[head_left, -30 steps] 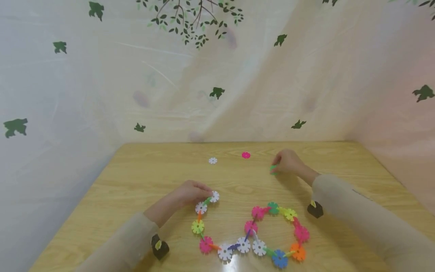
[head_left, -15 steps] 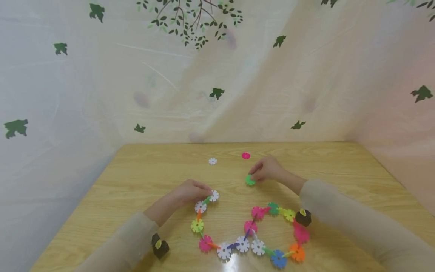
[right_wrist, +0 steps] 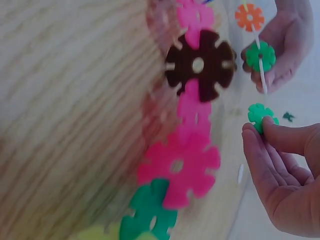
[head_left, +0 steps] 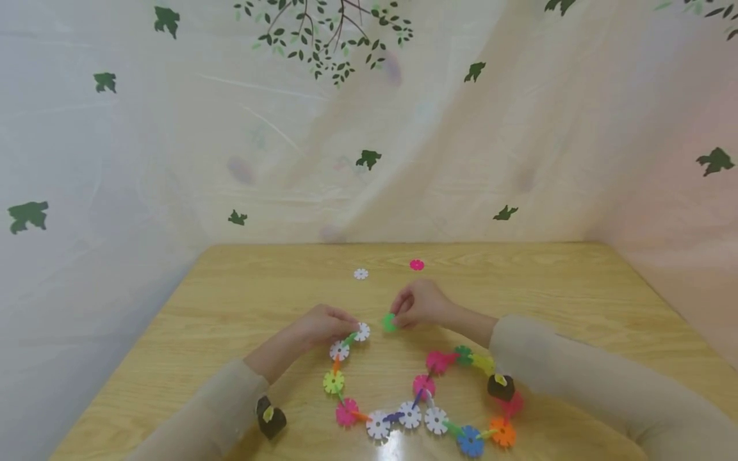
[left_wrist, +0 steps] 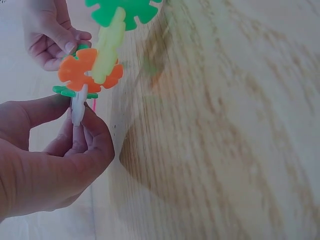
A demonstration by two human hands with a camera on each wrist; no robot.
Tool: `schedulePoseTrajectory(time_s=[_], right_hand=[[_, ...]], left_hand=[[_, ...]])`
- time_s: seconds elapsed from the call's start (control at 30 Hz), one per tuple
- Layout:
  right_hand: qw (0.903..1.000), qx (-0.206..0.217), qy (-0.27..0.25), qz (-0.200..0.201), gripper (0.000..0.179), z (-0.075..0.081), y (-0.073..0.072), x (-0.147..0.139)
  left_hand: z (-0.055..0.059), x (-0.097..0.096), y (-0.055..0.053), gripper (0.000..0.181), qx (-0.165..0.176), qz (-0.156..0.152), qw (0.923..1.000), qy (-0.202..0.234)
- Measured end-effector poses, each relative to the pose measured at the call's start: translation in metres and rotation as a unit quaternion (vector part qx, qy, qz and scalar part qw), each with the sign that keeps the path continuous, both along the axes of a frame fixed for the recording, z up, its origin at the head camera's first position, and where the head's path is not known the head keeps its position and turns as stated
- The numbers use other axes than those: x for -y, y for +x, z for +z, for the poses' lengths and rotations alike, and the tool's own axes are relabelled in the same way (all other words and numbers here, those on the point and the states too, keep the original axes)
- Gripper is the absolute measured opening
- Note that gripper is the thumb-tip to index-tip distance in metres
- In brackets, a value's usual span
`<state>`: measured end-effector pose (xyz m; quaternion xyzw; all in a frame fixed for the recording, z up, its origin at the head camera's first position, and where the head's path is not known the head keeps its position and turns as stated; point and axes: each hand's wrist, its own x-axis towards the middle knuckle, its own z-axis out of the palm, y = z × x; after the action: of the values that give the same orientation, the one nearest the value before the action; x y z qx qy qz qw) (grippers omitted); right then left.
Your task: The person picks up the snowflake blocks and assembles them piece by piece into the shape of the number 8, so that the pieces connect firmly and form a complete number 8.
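Observation:
Slotted, flower-shaped interlocking discs form a many-coloured chain [head_left: 347, 412] on the table, curving open at the left and forming a ring at the right. My left hand [head_left: 319, 328] pinches the chain's far left end, where a white disc [head_left: 362, 331] shows. In the left wrist view that white disc sits edge-on between thumb and fingers, beside a green disc [left_wrist: 62, 91] and an orange disc [left_wrist: 75, 72]. Just to the right, my right hand [head_left: 425, 304] pinches a loose green disc [head_left: 389, 322] by its edge, a small gap from the white one.
Two loose discs, one white [head_left: 360, 274] and one pink [head_left: 417, 264], lie near the back of the wooden table [head_left: 230, 282]. A pale cloth [head_left: 288, 160] with leaf shapes hangs behind. My right sleeve [head_left: 553, 355] and its wrist camera [head_left: 500, 388] overlap the ring's right side.
My right hand has carried the green disc left and nearer to me, from the right back of the table to beside the chain's end. My left hand stays in place.

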<state>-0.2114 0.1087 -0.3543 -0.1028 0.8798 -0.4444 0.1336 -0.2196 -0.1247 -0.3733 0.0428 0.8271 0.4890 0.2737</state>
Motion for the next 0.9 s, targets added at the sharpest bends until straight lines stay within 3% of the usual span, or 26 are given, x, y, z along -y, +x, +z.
schedulePoseTrajectory(time_s=[0.37, 0.53, 0.73, 0.9], right_hand=[[0.9966, -0.071, 0.026, 0.033, 0.012, 0.000, 0.015, 0.022], [0.9896, -0.129, 0.046, 0.043, 0.014, -0.002, 0.022, 0.028], [0.9772, -0.198, 0.064, 0.043, 0.017, -0.003, 0.029, 0.037], [0.9798, -0.189, 0.063, 0.020, 0.017, -0.005, 0.027, 0.040]], left_hand=[[0.000, 0.003, 0.000, 0.026, 0.000, -0.017, 0.9998, 0.008], [0.002, 0.002, 0.001, 0.027, -0.003, -0.017, 0.9998, 0.004], [0.003, -0.003, 0.006, 0.024, -0.024, 0.019, 0.9992, -0.026], [0.001, -0.007, 0.008, 0.023, -0.042, 0.057, 0.9974, -0.017]])
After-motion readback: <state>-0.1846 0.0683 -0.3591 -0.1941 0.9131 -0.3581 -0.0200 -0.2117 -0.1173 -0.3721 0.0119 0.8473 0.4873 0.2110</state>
